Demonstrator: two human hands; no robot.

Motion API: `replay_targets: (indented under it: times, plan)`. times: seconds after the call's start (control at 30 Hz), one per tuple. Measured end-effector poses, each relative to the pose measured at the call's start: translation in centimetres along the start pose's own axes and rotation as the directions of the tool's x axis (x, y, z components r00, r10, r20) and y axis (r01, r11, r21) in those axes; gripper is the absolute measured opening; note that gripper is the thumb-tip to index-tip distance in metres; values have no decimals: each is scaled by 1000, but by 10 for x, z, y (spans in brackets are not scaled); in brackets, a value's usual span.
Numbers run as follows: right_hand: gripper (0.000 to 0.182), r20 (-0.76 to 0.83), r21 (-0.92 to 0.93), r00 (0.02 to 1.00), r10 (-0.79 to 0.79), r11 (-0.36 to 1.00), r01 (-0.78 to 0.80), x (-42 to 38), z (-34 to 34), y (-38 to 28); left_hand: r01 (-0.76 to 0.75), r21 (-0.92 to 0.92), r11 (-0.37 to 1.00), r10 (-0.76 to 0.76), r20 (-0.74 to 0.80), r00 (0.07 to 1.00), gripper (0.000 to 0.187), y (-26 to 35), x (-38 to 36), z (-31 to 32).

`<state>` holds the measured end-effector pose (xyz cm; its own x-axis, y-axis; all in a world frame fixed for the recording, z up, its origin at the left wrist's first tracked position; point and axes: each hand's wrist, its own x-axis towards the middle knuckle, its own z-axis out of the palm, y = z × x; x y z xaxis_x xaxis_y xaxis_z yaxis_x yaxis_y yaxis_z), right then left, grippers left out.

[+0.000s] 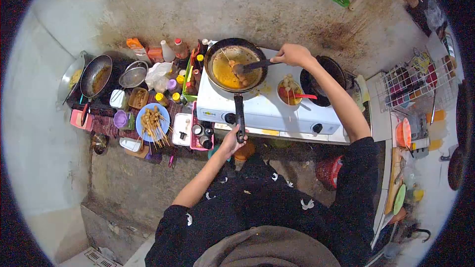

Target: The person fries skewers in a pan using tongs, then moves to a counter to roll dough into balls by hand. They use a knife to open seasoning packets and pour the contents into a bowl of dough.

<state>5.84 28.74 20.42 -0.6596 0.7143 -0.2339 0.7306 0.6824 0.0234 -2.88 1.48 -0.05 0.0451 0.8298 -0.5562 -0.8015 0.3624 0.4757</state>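
Observation:
My left hand point(231, 144) is closed around the end of the black handle of a frying pan point(213, 76), which sits on the left burner of a white gas stove point(213, 104). In the pan, yellow-orange oil surrounds browned skewered food point(232, 64) with a thin stick pointing up and left. My right hand point(295, 55) grips a dark spatula point(255, 65) from the right side, its blade against the food. Nearby on the stove, a bowl point(282, 100) holds pale skewered balls, red sauce and a red spoon point(306, 96).
A dark pan point(324, 81) occupies the right burner. To the left stand a blue plate point(141, 123) of skewers, a wok point(96, 76), a strainer point(133, 74) and several bottles and jars. A wire dish rack point(415, 81) is at right; a red basket point(326, 170) stands below.

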Motion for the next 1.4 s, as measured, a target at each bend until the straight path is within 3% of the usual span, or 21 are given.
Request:
replay_targets:
  times: [0.3, 0.47, 0.73, 0.87, 0.93, 1.13, 1.27, 1.4]
  plan:
    - [40, -326, -49, 945, 28, 998, -46, -25, 18, -11, -5, 0, 1000, 5, 18, 1000, 36, -2, 1, -3]
    - [40, -335, 11, 942, -26, 999, 32, -30, 36, -18, -20, 4, 1000, 20, -7, 1000, 37, -2, 0, -1]
    - [38, -305, 105, 947, 105, 992, -76, -41, 44, -16, 20, 24, 1000, -20, -8, 1000, 38, -4, 6, -6]
    - [38, -333, 141, 938, 96, 989, -51, -46, 51, -10, 10, 18, 1000, -10, -16, 1000, 38, -4, 5, -4]
    - [37, -286, 238, 939, 190, 964, -122, -56, 43, -12, 6, -12, 1000, -6, 17, 1000, 37, -5, 7, -7]
    - [36, -236, 133, 957, 167, 981, -138, -88, 38, -14, -10, -16, 1000, 11, 51, 999, 34, -5, 6, -8]
    - [36, -284, 140, 946, 154, 983, -118, -92, 51, -16, -13, 2, 1000, 13, 23, 1000, 33, -6, 8, -10]
    - [36, -281, 161, 942, 182, 977, -140, -94, 58, -15, 41, 16, 999, -42, 100, 994, 31, -8, 16, -22]
